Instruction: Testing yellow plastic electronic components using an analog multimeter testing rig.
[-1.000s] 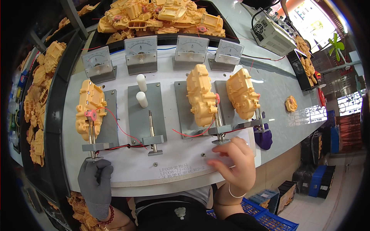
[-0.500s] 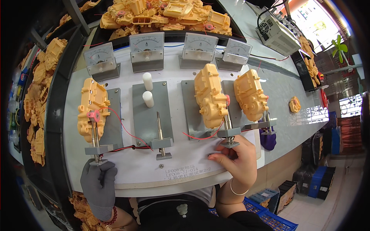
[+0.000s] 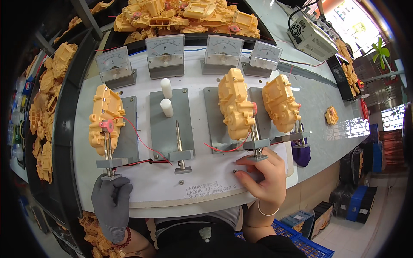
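Observation:
My left hand, in a grey glove, has its fingers curled together against the end plate of the left fixture's metal plunger. The pins of that plunger reach up to a red-pink part on a yellow plastic housing, which has a red wire. My bare right hand lies below the third fixture. Its fingers are bent close to the plunger end there, while the thumb stands apart from them. Near the thumb tip is a small dark piece, too small to name. Another yellow housing sits on that fixture.
Between them a grey fixture carries two white posts and no housing. A fourth yellow housing stands to the right. Behind are several ammeters and a black tray piled with housings. A power supply stands far right.
The whole view has shifted slightly, so the fixtures appear a little higher. My left hand stays at the left plunger and my right hand stays by the third one.

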Action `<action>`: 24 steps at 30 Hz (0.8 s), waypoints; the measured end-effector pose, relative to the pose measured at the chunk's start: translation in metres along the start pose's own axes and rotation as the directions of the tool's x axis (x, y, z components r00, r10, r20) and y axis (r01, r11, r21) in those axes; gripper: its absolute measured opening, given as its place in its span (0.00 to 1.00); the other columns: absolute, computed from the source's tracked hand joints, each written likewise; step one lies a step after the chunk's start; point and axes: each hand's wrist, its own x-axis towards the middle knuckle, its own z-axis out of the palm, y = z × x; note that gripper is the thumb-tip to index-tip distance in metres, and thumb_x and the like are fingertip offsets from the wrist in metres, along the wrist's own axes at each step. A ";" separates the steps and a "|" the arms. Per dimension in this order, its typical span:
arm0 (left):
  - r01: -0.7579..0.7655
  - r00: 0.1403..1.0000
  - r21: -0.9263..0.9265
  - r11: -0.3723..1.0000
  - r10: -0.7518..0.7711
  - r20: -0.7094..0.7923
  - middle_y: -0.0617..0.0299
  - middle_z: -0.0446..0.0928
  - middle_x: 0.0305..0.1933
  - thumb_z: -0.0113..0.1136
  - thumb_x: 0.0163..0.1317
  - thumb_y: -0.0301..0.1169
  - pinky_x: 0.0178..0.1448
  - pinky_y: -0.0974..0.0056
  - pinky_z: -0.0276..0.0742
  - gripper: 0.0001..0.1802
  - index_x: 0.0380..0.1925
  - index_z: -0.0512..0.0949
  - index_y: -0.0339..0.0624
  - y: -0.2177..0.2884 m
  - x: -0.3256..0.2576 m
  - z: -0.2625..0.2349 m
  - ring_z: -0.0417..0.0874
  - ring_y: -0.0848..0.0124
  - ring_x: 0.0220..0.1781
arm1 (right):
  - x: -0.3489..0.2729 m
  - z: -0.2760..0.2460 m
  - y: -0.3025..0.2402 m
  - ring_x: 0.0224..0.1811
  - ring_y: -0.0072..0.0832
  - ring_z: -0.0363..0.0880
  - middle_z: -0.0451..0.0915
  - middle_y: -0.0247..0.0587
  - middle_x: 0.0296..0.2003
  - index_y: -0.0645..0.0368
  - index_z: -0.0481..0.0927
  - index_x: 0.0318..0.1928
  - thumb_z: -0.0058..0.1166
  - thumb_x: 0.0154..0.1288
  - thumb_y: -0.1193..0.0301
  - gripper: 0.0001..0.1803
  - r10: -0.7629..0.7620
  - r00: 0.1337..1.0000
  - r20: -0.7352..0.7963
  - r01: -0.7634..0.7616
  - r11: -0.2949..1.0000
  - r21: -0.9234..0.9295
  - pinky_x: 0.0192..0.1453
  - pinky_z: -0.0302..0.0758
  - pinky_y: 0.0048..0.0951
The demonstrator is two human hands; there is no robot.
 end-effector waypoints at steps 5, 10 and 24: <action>-0.007 1.000 -0.004 1.000 0.007 -0.003 0.57 0.72 0.33 0.62 0.56 0.20 0.30 0.68 0.72 0.05 0.33 0.78 0.34 -0.001 -0.001 0.001 0.76 0.71 0.25 | 0.000 0.001 -0.001 0.19 0.30 0.69 0.69 0.32 0.18 0.57 0.82 0.28 0.67 0.38 0.74 0.12 0.009 1.000 0.003 -0.009 1.000 0.008 0.24 0.65 0.29; 0.008 1.000 0.006 1.000 -0.008 -0.007 0.57 0.72 0.33 0.62 0.56 0.21 0.30 0.68 0.72 0.05 0.33 0.78 0.34 -0.003 -0.002 0.001 0.76 0.72 0.25 | 0.000 0.000 0.001 0.19 0.29 0.69 0.68 0.31 0.18 0.57 0.82 0.28 0.68 0.37 0.74 0.12 -0.003 1.000 0.005 0.003 1.000 -0.012 0.24 0.65 0.29; 0.019 1.000 -0.021 1.000 -0.019 -0.015 0.57 0.72 0.34 0.62 0.56 0.21 0.30 0.69 0.72 0.05 0.33 0.78 0.34 -0.003 -0.001 0.003 0.77 0.74 0.25 | 0.000 0.001 0.000 0.20 0.29 0.70 0.72 0.32 0.19 0.57 0.82 0.28 0.68 0.37 0.74 0.12 -0.005 1.000 -0.003 0.005 1.000 -0.002 0.24 0.66 0.28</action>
